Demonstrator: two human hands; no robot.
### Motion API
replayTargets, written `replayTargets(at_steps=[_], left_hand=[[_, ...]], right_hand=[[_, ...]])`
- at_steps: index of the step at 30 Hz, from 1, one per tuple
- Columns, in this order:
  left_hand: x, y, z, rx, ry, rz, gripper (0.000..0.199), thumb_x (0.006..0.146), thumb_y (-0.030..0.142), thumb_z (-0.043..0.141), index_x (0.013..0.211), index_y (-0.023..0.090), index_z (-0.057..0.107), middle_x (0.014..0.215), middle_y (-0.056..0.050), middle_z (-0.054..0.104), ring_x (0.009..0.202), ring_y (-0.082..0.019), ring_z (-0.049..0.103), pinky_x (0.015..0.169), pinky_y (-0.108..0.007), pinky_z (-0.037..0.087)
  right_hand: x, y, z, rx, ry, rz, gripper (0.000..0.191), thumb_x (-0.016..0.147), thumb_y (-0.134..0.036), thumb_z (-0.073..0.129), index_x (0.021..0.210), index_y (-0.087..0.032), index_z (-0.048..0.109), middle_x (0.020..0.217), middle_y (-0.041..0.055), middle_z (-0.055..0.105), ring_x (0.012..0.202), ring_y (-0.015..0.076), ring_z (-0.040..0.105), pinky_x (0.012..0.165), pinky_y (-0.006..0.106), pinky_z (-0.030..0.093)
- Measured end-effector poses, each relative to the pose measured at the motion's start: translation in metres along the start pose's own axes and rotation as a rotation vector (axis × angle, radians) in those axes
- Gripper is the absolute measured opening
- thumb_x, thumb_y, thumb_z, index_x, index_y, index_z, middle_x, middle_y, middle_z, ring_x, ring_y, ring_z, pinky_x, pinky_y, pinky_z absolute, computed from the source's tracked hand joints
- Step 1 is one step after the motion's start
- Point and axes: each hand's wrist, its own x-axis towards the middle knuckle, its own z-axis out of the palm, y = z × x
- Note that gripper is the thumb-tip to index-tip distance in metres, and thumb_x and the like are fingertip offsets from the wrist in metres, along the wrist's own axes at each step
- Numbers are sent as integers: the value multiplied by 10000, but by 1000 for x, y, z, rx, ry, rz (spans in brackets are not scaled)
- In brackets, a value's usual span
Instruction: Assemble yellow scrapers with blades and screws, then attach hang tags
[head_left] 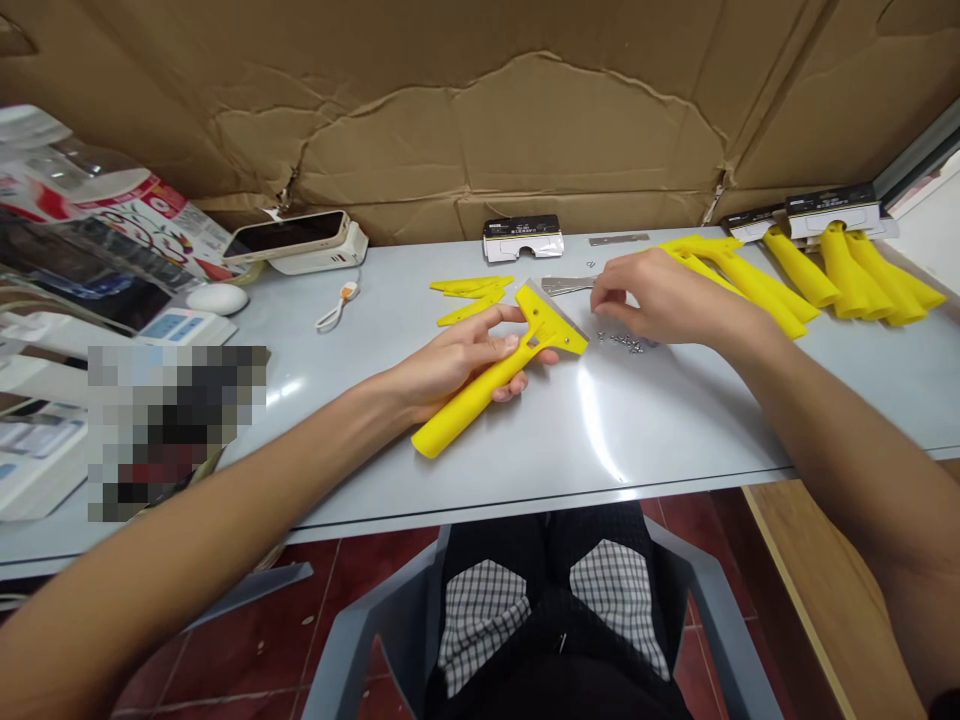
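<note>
My left hand (469, 360) is wrapped round a yellow scraper (480, 395), its wide head tilted up to the right with a thin metal blade along the edge. Over the table, my right hand (645, 295) has its fingers bent together beside a small pile of screws (628, 343); whether something small is between the fingertips is hidden. Metal blades (566, 285) lie just left of those fingertips. Flat yellow plastic pieces (472, 292) rest behind my left hand.
Several yellow scraper handles (847, 275) lie at the right, with black-and-white boxes (832, 210) behind. Another small box (523, 238) stands against the cardboard (465, 130). At the left are a phone (289, 235), a white mouse (217, 299), a looped cord (336, 308) and a large bottle (112, 200).
</note>
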Motion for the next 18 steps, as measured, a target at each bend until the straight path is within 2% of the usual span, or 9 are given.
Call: replayTargets(at_steps=[3,6,10,12,18], left_hand=[[-2,0,2,29,-1,7,367,1070,232,744,1314,233,471,1183,-155,855,654,-123,723,575,-224,551],[-4,0,4,70,-25,27,353,1070,253,758,1279,243,473,1157,-138,859,653,-117,717,590,-223,551],[-4,0,5,115,-40,44,371,1069,280,772,1295,244,480,1137,-129,859,654,-118,713,601,-233,556],[-4,0,6,125,-34,44,375,1071,285,770,1306,240,482,1145,-135,857,656,-118,709,595,-233,547],[-6,0,8,151,-29,62,319,1093,284,740,1282,240,485,1138,-124,857,618,-84,652,596,-221,523]], right_hand=[[0,-9,4,131,223,-145,125,1024,-246,700,937,-253,789,967,52,798,885,244,705,853,417,529],[1,-22,15,220,333,-245,129,1057,-288,700,975,-267,797,1022,59,796,917,247,711,854,423,550],[4,-29,36,236,423,-326,135,1070,-285,692,997,-259,803,1064,74,779,983,271,703,905,462,565],[6,-29,43,243,426,-343,127,1066,-266,692,1001,-246,798,1062,75,766,992,270,697,915,461,564],[6,-30,48,263,434,-315,115,1062,-228,684,1005,-229,783,1074,72,757,960,244,697,890,424,563]])
